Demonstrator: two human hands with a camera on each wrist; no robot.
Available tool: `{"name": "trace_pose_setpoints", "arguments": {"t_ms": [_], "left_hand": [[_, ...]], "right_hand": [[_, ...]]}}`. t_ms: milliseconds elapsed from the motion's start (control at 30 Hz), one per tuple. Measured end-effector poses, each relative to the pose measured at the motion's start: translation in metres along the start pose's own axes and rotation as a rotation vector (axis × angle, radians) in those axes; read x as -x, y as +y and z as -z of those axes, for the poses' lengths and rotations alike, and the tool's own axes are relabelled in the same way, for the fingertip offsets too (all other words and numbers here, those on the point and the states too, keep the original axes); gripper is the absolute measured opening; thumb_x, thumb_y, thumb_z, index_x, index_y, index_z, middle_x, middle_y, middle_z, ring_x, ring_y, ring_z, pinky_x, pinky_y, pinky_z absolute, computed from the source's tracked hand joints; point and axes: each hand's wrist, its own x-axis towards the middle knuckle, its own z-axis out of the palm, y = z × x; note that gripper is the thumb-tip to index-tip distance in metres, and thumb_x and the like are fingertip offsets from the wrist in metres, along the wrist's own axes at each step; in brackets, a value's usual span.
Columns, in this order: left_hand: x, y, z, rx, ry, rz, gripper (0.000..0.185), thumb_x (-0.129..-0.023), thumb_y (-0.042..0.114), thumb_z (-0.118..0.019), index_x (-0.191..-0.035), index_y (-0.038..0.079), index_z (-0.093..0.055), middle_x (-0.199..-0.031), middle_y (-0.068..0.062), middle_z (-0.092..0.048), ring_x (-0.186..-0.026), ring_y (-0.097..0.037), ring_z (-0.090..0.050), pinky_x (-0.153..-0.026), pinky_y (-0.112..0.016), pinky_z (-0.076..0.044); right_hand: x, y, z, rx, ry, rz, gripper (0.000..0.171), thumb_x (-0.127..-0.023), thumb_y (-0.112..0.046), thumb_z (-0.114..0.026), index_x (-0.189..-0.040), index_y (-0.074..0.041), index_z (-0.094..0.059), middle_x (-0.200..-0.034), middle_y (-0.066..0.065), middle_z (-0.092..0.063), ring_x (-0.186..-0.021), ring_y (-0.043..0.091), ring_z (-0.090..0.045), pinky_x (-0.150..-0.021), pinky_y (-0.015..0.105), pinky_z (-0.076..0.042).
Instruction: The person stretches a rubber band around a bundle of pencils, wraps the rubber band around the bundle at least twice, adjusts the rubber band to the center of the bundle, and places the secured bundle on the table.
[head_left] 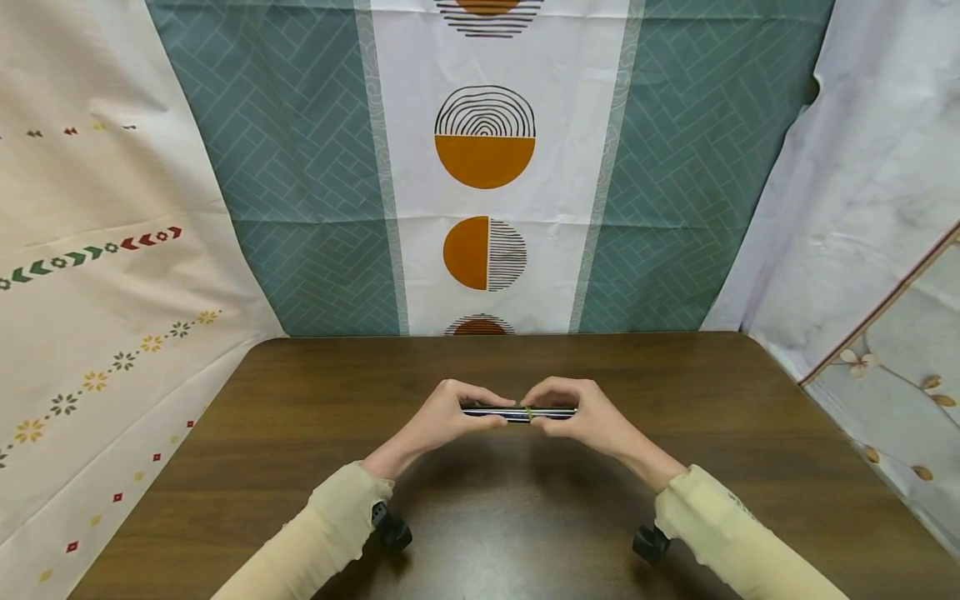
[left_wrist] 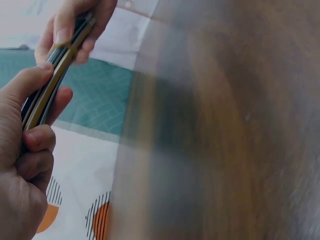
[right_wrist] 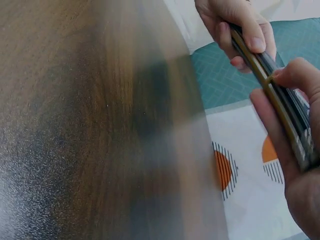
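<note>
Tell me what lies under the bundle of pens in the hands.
Under the pens only bare brown table shows; they are held above it by the left hand and right hand. Fingers cover the pen ends.

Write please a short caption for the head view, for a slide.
Both hands, left hand and right hand, hold a bundle of dark pens level above a brown wooden table.
</note>
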Motion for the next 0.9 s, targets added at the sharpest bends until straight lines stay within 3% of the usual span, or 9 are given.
{"name": "trace_pose_setpoints", "arguments": {"t_ms": [167, 233, 300, 433, 533, 633, 700, 900], "left_hand": [[0.001, -0.001, -0.003, 0.003, 0.003, 0.027, 0.024, -0.085, 0.023, -0.078, -0.109, 0.021, -0.077, -0.104, 0.000, -0.077, -0.086, -0.009, -0.070, -0.073, -0.025, -0.056], [0.001, -0.001, -0.002, 0.007, -0.006, 0.042, 0.025, -0.086, 0.023, -0.078, -0.110, 0.022, -0.076, -0.105, 0.000, -0.077, -0.087, -0.012, -0.071, -0.073, -0.025, -0.055], [0.001, -0.001, 0.001, 0.021, -0.024, 0.057, 0.026, -0.086, 0.021, -0.078, -0.112, 0.021, -0.076, -0.103, -0.002, -0.077, -0.080, -0.019, -0.069, -0.068, -0.024, -0.054], [0.000, -0.001, 0.006, 0.072, -0.059, 0.093, 0.027, -0.088, 0.015, -0.075, -0.114, 0.020, -0.075, -0.098, -0.008, -0.075, -0.059, -0.029, -0.059, -0.050, -0.026, -0.043], [-0.001, -0.001, 0.004, 0.108, -0.062, 0.078, 0.024, -0.088, 0.013, -0.074, -0.112, 0.017, -0.076, -0.096, -0.010, -0.075, -0.056, -0.022, -0.056, -0.049, -0.026, -0.042], [-0.002, -0.001, 0.000, 0.140, -0.055, 0.024, 0.022, -0.088, 0.011, -0.075, -0.110, 0.011, -0.076, -0.098, -0.011, -0.075, -0.067, -0.012, -0.060, -0.061, -0.026, -0.050], [-0.001, -0.003, -0.002, 0.146, -0.046, 0.001, 0.021, -0.087, 0.010, -0.075, -0.109, 0.010, -0.076, -0.099, -0.012, -0.075, -0.076, -0.009, -0.063, -0.067, -0.024, -0.052], [0.002, -0.005, -0.001, 0.141, -0.037, -0.007, 0.021, -0.088, 0.010, -0.075, -0.108, 0.011, -0.076, -0.098, -0.011, -0.075, -0.073, -0.010, -0.062, -0.066, -0.024, -0.052]], "right_hand": [[0.001, -0.003, 0.002, 0.009, -0.039, -0.063, 0.039, -0.084, -0.027, -0.080, -0.122, -0.026, -0.071, -0.118, -0.004, -0.073, -0.104, 0.015, -0.071, -0.082, 0.028, -0.057], [0.001, -0.004, 0.004, 0.036, -0.059, -0.057, 0.043, -0.085, -0.024, -0.079, -0.126, -0.025, -0.067, -0.120, -0.002, -0.072, -0.101, 0.016, -0.071, -0.079, 0.029, -0.057], [0.000, -0.004, 0.008, 0.065, -0.080, -0.045, 0.038, -0.087, -0.018, -0.077, -0.122, -0.023, -0.065, -0.114, 0.002, -0.071, -0.092, 0.017, -0.070, -0.072, 0.031, -0.057], [-0.002, -0.006, 0.016, 0.121, -0.091, -0.021, 0.022, -0.086, -0.007, -0.074, -0.101, -0.019, -0.063, -0.092, 0.005, -0.068, -0.072, 0.016, -0.063, -0.062, 0.031, -0.053], [-0.004, -0.008, 0.017, 0.157, -0.105, -0.013, 0.020, -0.084, -0.006, -0.074, -0.092, -0.018, -0.061, -0.084, 0.002, -0.068, -0.071, 0.012, -0.061, -0.064, 0.028, -0.051], [-0.005, -0.010, 0.014, 0.165, -0.106, -0.029, 0.020, -0.082, -0.005, -0.074, -0.088, -0.017, -0.059, -0.079, 0.000, -0.067, -0.067, 0.011, -0.058, -0.060, 0.027, -0.049], [-0.005, -0.011, 0.011, 0.154, -0.097, -0.044, 0.020, -0.081, -0.004, -0.075, -0.088, -0.018, -0.061, -0.081, 0.001, -0.067, -0.065, 0.011, -0.058, -0.056, 0.027, -0.049], [-0.005, -0.017, 0.008, 0.132, -0.077, -0.070, 0.018, -0.083, -0.007, -0.076, -0.094, -0.020, -0.070, -0.091, 0.001, -0.072, -0.063, 0.010, -0.061, -0.050, 0.029, -0.050]]}}
